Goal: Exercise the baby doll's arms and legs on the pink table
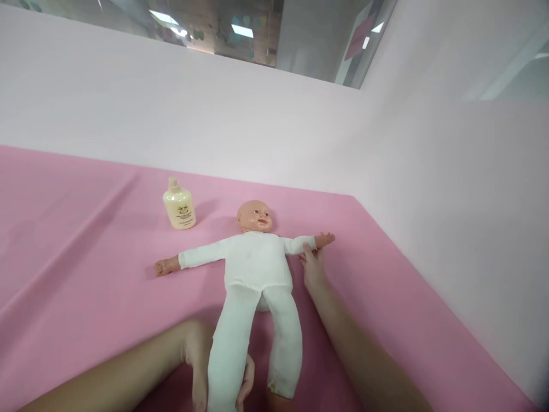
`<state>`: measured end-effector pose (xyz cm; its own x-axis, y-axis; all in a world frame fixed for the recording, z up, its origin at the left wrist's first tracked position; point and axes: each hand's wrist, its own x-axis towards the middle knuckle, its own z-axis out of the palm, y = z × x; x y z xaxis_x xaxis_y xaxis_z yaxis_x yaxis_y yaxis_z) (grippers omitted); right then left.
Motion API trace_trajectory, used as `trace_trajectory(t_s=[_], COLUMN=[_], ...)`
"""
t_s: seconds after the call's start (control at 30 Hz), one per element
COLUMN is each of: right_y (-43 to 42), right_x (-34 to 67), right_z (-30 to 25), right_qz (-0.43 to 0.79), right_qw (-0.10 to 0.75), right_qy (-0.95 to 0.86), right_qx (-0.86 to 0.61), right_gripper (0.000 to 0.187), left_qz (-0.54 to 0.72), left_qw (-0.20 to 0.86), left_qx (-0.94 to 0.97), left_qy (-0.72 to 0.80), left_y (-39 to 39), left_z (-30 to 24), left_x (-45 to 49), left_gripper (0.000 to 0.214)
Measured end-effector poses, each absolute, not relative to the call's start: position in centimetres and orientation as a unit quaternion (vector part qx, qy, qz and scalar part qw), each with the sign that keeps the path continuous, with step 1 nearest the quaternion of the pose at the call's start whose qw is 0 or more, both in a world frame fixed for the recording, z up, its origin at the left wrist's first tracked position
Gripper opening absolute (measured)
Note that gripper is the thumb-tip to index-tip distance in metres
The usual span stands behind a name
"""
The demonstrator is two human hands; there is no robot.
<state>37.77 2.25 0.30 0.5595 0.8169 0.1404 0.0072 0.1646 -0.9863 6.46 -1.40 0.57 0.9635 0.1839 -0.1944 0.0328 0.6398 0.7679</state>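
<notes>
A baby doll (256, 269) in a white body suit lies on its back on the pink sheet (77, 269), arms spread, head toward the wall. My left hand (201, 366) is wrapped round the doll's leg on the left, near the bottom edge of the view. My right hand (312, 268) reaches to the doll's arm on the right, fingertips touching the white sleeve near the wrist; its fingers look loosely together.
A cream-coloured lotion bottle (179, 204) with a pump top stands on the sheet, left of the doll's head. Pale pink walls (450, 217) close the surface at the back and on the right, meeting in a corner.
</notes>
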Motion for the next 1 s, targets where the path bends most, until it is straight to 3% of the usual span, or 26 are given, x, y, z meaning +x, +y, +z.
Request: trace_trajectory(t_s=[0.07,0.13,0.3,0.4,0.53,0.63,0.77,0.87,1.0], right_y=[1.9,1.3,-0.7,-1.4,-0.9,0.0,1.1,1.8,2.4], right_x=[37.3,36.5,35.0,34.7,34.7,35.4,37.1,38.4,39.1], right_z=[0.3,0.4,0.8,1.1,0.7,0.5,0.6,0.0,-1.0], right_qz=[0.26,0.235,0.177,0.143,0.196,0.271,0.271,0.292,0.322], right_qw=[0.666,0.655,0.564,0.529,0.562,0.604,0.645,0.647,0.674], right_qy=[-0.413,-0.458,-0.614,-0.679,-0.609,-0.523,-0.438,-0.397,-0.349], right_qx=[-0.564,-0.553,-0.524,-0.489,-0.524,-0.536,-0.565,-0.581,-0.565], right_gripper=[0.111,0.098,0.043,0.032,0.043,0.072,0.111,0.113,0.109], left_qz=[-0.09,-0.114,0.04,0.099,0.036,-0.074,-0.178,-0.213,-0.155], left_qw=[0.904,0.905,0.939,0.944,0.941,0.916,0.876,0.828,0.776], left_qx=[0.417,0.401,0.34,0.308,0.336,0.393,0.448,0.516,0.611], left_qy=[-0.007,-0.083,0.02,0.056,0.009,-0.024,-0.029,-0.051,-0.01], left_y=[-1.2,-1.2,-1.2,-1.0,-0.3,-0.1,-0.2,-0.2,-0.4], left_z=[0.5,0.2,-0.5,-0.4,-0.1,0.4,1.7,2.8,3.7], left_x=[6.4,6.3,5.9,6.0,6.0,6.1,6.7,6.9,6.7], left_gripper=[0.063,0.064,0.059,0.054,0.061,0.072,0.082,0.075,0.06])
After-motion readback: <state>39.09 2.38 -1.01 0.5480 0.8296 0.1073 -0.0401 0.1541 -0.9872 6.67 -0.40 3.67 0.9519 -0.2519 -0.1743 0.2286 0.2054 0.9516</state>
